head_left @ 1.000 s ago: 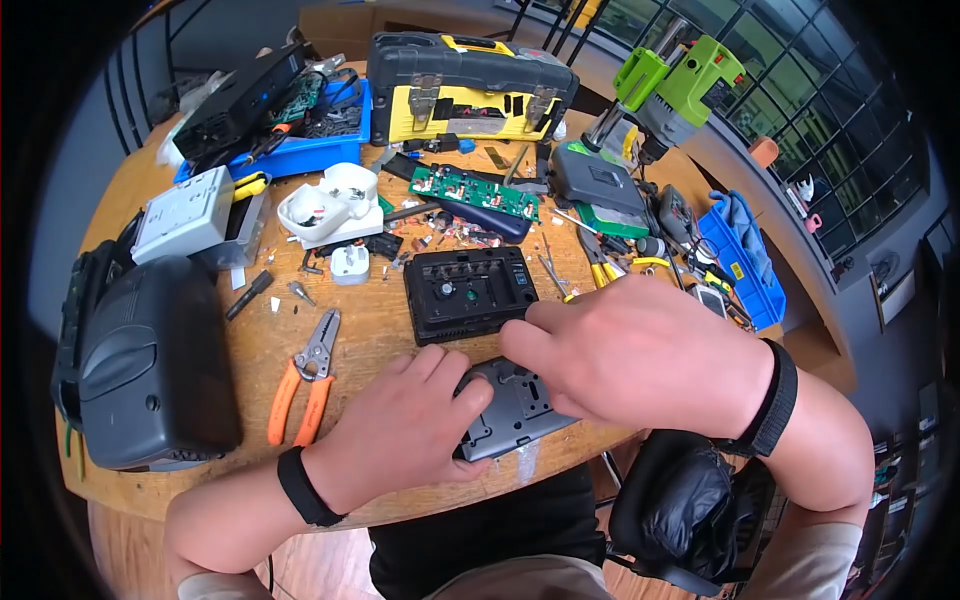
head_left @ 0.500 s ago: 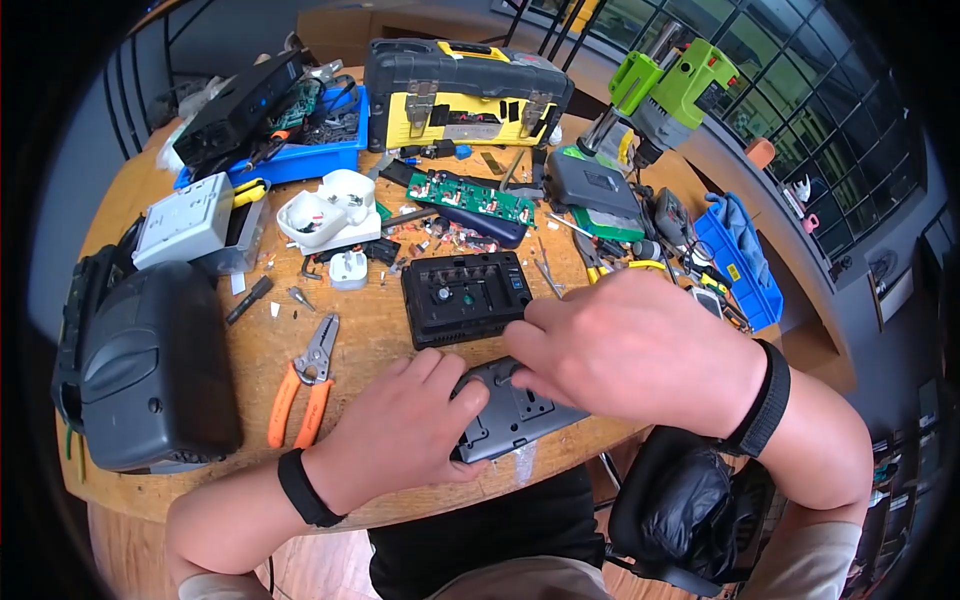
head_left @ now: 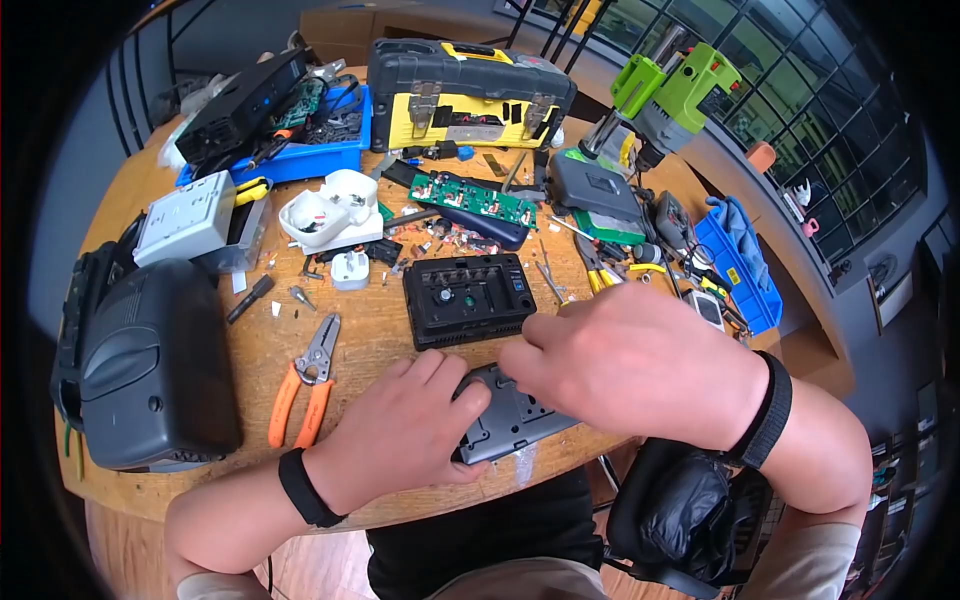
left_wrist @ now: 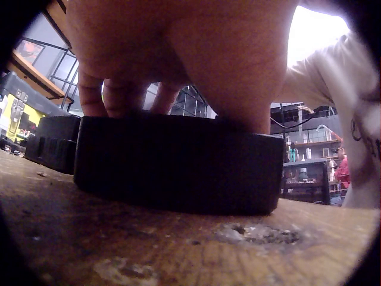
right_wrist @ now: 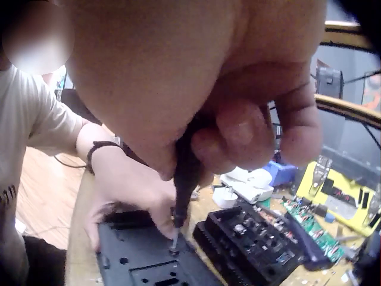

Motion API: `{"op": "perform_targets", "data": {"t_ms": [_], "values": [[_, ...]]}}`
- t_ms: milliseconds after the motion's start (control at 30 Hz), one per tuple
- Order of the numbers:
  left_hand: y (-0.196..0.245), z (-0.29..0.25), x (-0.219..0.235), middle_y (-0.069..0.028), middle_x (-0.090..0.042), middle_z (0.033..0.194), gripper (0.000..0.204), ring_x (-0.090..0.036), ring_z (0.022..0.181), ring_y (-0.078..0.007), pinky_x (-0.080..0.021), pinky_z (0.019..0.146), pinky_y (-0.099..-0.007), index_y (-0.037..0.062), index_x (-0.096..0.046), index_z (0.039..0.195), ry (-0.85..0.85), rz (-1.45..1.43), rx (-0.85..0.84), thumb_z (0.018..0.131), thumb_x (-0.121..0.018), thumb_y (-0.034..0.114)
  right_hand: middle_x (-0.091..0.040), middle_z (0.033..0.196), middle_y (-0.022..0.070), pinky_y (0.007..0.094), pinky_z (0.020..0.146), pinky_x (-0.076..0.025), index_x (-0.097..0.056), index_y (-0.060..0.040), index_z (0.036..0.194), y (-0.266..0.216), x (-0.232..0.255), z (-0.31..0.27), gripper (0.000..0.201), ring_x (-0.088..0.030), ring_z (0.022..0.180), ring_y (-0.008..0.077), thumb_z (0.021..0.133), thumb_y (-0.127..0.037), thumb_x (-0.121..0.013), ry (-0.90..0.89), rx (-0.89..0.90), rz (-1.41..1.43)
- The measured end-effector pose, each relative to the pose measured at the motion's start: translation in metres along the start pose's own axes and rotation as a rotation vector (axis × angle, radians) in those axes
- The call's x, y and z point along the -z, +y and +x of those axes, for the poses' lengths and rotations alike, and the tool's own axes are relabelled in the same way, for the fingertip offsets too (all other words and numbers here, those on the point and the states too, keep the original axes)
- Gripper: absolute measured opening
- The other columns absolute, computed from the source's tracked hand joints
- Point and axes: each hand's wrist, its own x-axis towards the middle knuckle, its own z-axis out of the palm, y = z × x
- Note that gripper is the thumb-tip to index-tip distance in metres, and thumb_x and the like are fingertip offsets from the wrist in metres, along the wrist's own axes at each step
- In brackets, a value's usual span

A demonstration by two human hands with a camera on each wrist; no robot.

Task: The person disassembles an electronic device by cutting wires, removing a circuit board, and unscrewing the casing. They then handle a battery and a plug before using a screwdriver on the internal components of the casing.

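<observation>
My left hand (head_left: 410,415) grips the left end of a dark grey plastic casing (head_left: 530,432), thumb on the near side and fingers on the far side. The casing lies flat on the wooden table, its face with holes and slots upward. In the right wrist view, my right hand (right_wrist: 238,101) pinches the black handle of a screwdriver (right_wrist: 186,179) between thumb and fingers. The screwdriver stands nearly upright, its thin metal tip at a hole in the casing. From the head view the right hand hides it. Just beyond the casing sits an open black housing (head_left: 470,300) with parts inside.
Orange-handled wire strippers (head_left: 303,385) lie left of my left hand, beside a large black case (head_left: 160,365). Behind are a green circuit board (head_left: 475,198), small debris, a white charger-like item (head_left: 330,215) and a yellow-black toolbox (head_left: 470,95). A green drill press (head_left: 665,95) stands back right.
My right hand twists slightly at the casing, its fingers opening a little and closing again round the screwdriver. The left hand and the casing stay in place.
</observation>
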Motion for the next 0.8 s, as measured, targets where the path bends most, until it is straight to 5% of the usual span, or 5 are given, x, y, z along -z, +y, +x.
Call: {"op": "perform_targets", "data": {"t_ms": [800], "values": [[0.0000,-0.0004,0.0007,-0.0138,-0.054,0.107,0.067,-0.056,0.100,-0.0321,-0.051,0.088,-0.0421,0.0024,-0.060,0.112,-0.029,0.002,0.013,0.070,-0.088,0.046,-0.062,0.084,0.0097,0.0422,0.057,-0.054,-0.055,-0.0055,0.099,-0.0003,0.0020,0.0001,0.020,-0.070,0.070,0.0293,0.090,-0.018,-0.067,-0.022,0.009,0.041]]}}
